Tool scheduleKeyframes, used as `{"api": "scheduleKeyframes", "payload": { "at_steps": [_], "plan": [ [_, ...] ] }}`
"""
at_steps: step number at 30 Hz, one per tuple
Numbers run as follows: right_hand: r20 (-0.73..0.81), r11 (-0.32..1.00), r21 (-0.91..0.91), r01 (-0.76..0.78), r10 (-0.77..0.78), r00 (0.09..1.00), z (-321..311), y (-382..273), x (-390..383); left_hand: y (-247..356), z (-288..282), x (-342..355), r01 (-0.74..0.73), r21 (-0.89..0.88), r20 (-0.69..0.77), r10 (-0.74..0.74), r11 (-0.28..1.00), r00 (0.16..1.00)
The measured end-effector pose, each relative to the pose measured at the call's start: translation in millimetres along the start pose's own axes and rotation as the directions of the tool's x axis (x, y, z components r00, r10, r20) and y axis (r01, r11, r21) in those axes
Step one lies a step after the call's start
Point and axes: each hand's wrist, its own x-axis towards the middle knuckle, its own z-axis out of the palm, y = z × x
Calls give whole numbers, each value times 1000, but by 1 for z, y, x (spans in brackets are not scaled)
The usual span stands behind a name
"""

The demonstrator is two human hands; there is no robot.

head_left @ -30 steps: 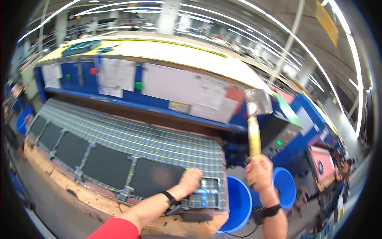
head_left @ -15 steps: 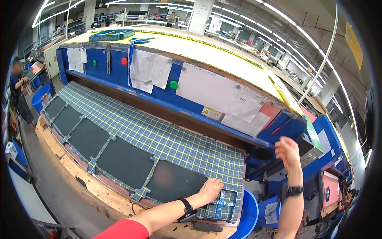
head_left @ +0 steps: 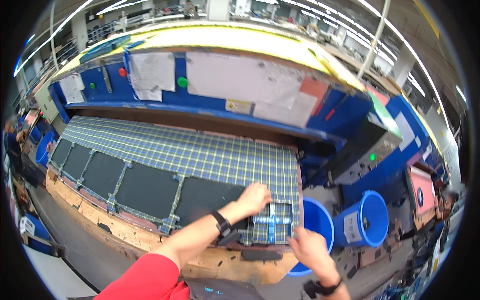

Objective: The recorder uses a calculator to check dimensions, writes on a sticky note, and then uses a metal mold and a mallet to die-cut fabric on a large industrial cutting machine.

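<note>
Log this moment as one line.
left hand: at upper left corner of cutting die; right hand: by its lower right corner; die: on plaid fabric; black rectangles: left of die

Head view, from the left one of your two wide fisheye cameras, facing forward and steeply down. Your bare left hand (head_left: 255,198) and bare right hand (head_left: 311,248) lie nearest, in the lower field; the blue-and-green plaid cloth (head_left: 200,156) spans the middle; the long, paper-hung blue panel (head_left: 210,104) stands farther off. Straight edges bow toward the dark, rounded rim.
</note>
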Motion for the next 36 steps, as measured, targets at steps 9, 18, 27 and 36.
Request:
{"api": "scheduleKeyframes", "payload": {
  "at_steps": [9,18,27,36],
  "plan": [
    [-215,975,-31,-218,207,955,104,-29,48,-29,-14,21,-152,35,87,148,988,985],
    [-132,962,-2,-274,272,953,116,-18,56,-47,-12,31,-265,222,225,215,938,950],
    [-253,967,169,-191,230,940,127,-9,51,-45,-12,29,-296,323,187,247,899,951],
    [-426,960,255,-119,222,877,124,-10,41,-43,-11,30,-302,324,178,255,897,950]
  ]
}}
